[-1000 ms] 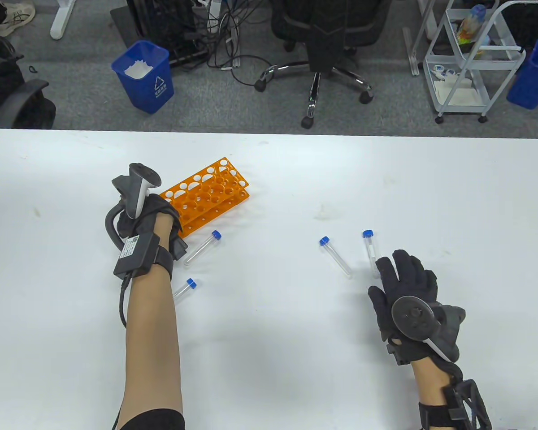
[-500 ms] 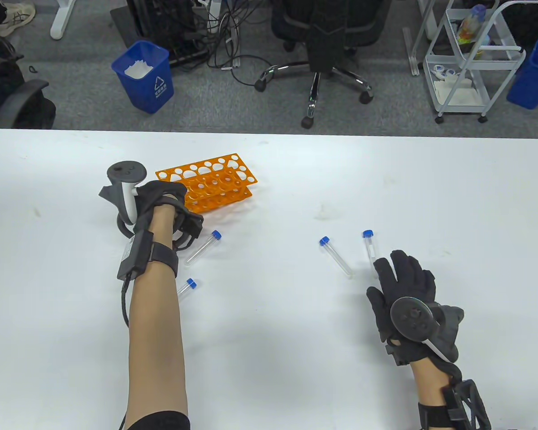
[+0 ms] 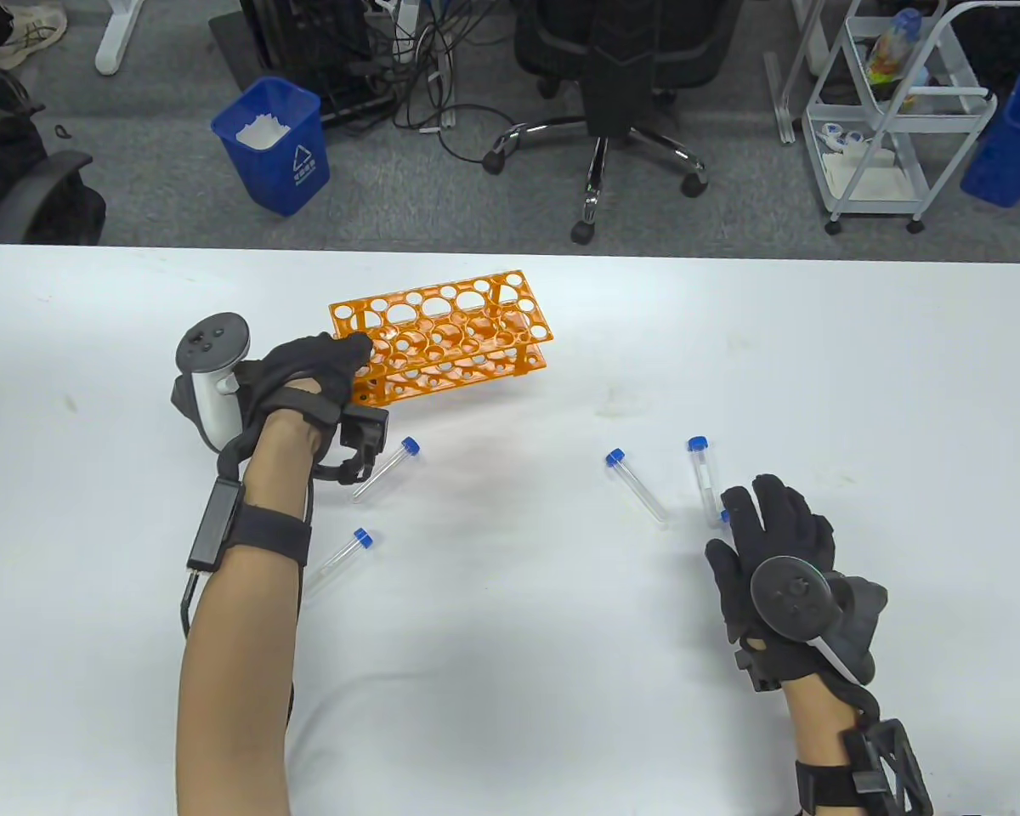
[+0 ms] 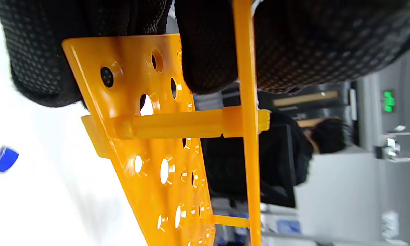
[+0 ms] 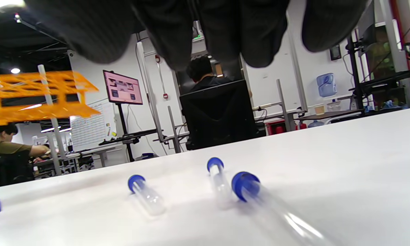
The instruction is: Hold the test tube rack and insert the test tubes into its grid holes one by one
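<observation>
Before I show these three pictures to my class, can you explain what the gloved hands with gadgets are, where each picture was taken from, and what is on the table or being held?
These are a person's hands in black sensor gloves; the gadget strapped on each is a motion tracker. One camera looks down at the white table; two others sit on the wrists. The left hand grips one end of an orange test tube rack, lifted and tilted; its wrist view shows fingers between the plates. The right hand holds nothing and hovers over blue-capped test tubes lying on the table. Two more tubes lie near the left arm.
</observation>
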The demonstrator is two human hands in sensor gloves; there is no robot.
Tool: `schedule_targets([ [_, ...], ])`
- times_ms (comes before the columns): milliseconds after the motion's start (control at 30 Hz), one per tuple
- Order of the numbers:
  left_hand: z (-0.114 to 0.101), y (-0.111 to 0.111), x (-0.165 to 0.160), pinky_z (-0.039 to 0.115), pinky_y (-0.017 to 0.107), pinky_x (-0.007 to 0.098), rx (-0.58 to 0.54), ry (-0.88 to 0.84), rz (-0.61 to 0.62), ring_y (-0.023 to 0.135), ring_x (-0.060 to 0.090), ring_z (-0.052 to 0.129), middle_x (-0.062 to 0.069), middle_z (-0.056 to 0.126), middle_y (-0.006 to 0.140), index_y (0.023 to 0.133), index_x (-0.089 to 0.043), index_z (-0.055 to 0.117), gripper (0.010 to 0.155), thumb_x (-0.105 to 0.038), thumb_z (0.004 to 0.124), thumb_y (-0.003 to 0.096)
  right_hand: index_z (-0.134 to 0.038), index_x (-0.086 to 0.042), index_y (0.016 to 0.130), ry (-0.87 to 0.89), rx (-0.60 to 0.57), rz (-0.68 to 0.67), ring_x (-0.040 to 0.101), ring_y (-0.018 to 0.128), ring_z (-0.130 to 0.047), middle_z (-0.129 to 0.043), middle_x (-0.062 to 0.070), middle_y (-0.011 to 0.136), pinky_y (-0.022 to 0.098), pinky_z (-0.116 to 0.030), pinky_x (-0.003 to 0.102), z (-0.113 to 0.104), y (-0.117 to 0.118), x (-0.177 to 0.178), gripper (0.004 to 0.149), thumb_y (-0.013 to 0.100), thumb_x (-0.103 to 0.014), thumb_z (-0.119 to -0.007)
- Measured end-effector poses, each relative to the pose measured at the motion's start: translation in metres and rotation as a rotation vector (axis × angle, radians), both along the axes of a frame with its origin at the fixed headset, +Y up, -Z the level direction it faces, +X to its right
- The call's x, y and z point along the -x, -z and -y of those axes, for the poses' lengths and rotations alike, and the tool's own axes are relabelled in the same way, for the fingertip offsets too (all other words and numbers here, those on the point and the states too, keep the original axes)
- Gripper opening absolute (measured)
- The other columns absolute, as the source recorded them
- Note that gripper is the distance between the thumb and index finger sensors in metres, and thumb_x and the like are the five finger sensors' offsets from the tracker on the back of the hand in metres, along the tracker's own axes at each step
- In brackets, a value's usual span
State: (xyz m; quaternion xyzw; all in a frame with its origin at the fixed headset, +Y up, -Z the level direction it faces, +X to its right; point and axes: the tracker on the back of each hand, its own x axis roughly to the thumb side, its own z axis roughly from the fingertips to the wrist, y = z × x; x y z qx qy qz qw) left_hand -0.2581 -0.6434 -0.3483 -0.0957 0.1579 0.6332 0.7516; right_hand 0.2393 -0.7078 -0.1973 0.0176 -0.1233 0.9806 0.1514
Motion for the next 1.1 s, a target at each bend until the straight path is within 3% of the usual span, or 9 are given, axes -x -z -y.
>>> schedule_targets([
  [167, 0.000, -0.049, -0.007, 0.096, 0.039, 0.052, -0.058, -0.121, 0.084, 0.058, 0.046, 0.105, 0.032, 0.072, 0.090, 0.059, -0.014, 0.096, 0.040, -0.046, 0.091, 0.0349, -0.063, -0.014, 0.101, 0.053, -0.015, 0.079, 0.052, 0.092, -0.072, -0.061, 0.026, 0.109, 0.064, -0.065, 0.071, -0.003, 0.002, -0.016, 0.064, 0.044, -0.042, -0.075],
  [233, 0.011, -0.075, -0.007, 0.095, 0.039, 0.052, -0.056, -0.179, 0.095, 0.059, 0.047, 0.104, 0.032, 0.071, 0.090, 0.059, -0.014, 0.096, 0.040, -0.045, 0.091, 0.0356, -0.063, -0.015, 0.100, 0.073, 0.020, 0.129, 0.052, 0.088, -0.075, -0.063, 0.028, 0.107, 0.061, -0.069, 0.068, -0.003, 0.005, -0.028, 0.063, 0.044, -0.040, -0.076],
  [433, 0.052, -0.125, -0.003, 0.095, 0.041, 0.052, -0.022, -0.242, 0.145, 0.061, 0.047, 0.103, 0.032, 0.069, 0.092, 0.061, -0.013, 0.095, 0.039, -0.044, 0.090, 0.0372, -0.061, -0.016, 0.101, 0.058, 0.142, 0.155, 0.050, 0.079, -0.080, -0.065, 0.028, 0.102, 0.055, -0.075, 0.062, 0.010, 0.017, -0.034, 0.064, 0.043, -0.037, -0.080],
  [467, 0.059, -0.132, -0.002, 0.094, 0.041, 0.052, -0.013, -0.246, 0.153, 0.061, 0.047, 0.103, 0.032, 0.069, 0.092, 0.061, 0.008, 0.096, 0.058, -0.044, 0.090, 0.0375, -0.061, -0.016, 0.101, 0.049, 0.157, 0.152, 0.049, 0.078, -0.081, -0.065, 0.028, 0.102, 0.054, -0.076, 0.061, 0.012, 0.019, -0.032, 0.065, 0.043, -0.036, -0.080],
  [500, 0.065, -0.137, -0.001, 0.094, 0.041, 0.052, -0.008, -0.244, 0.159, 0.061, 0.047, 0.102, 0.032, 0.069, 0.092, 0.061, -0.014, 0.095, 0.040, -0.045, 0.090, 0.0374, -0.060, -0.017, 0.101, 0.039, 0.169, 0.145, 0.048, 0.076, -0.082, -0.065, 0.027, 0.101, 0.053, -0.077, 0.060, 0.014, 0.022, -0.029, 0.065, 0.043, -0.036, -0.081],
  [800, 0.096, -0.158, -0.008, 0.094, 0.042, 0.051, 0.023, -0.244, 0.221, 0.062, 0.046, 0.102, 0.032, 0.069, 0.092, 0.061, -0.014, 0.095, 0.039, -0.045, 0.089, 0.0375, -0.055, -0.029, 0.101, -0.054, 0.361, 0.181, 0.042, 0.067, -0.088, -0.066, 0.024, 0.099, 0.047, -0.081, 0.055, 0.034, 0.059, -0.010, 0.069, 0.040, -0.033, -0.087],
  [833, 0.097, -0.159, -0.010, 0.094, 0.042, 0.051, 0.025, -0.243, 0.229, 0.062, 0.046, 0.102, 0.032, 0.069, 0.092, 0.061, 0.007, 0.096, 0.058, -0.045, 0.089, 0.0374, -0.054, -0.030, 0.101, -0.071, 0.382, 0.189, 0.042, 0.067, -0.088, -0.066, 0.024, 0.099, 0.047, -0.081, 0.055, 0.036, 0.062, -0.010, 0.070, 0.040, -0.034, -0.088],
  [867, 0.098, -0.159, -0.012, 0.094, 0.042, 0.052, 0.025, -0.242, 0.243, 0.062, 0.046, 0.102, 0.032, 0.068, 0.092, 0.061, -0.014, 0.095, 0.039, -0.045, 0.089, 0.0375, -0.054, -0.030, 0.101, -0.089, 0.407, 0.193, 0.042, 0.067, -0.089, -0.066, 0.024, 0.099, 0.047, -0.082, 0.054, 0.040, 0.065, -0.009, 0.070, 0.040, -0.034, -0.088],
  [1100, 0.100, -0.159, -0.017, 0.094, 0.042, 0.051, 0.021, -0.230, 0.270, 0.062, 0.046, 0.102, 0.032, 0.069, 0.092, 0.061, -0.014, 0.095, 0.039, -0.045, 0.090, 0.0373, -0.057, -0.026, 0.101, -0.103, 0.431, 0.204, 0.039, 0.062, -0.092, -0.074, 0.022, 0.094, 0.044, -0.083, 0.052, 0.052, 0.074, -0.006, 0.070, 0.039, -0.031, -0.090],
])
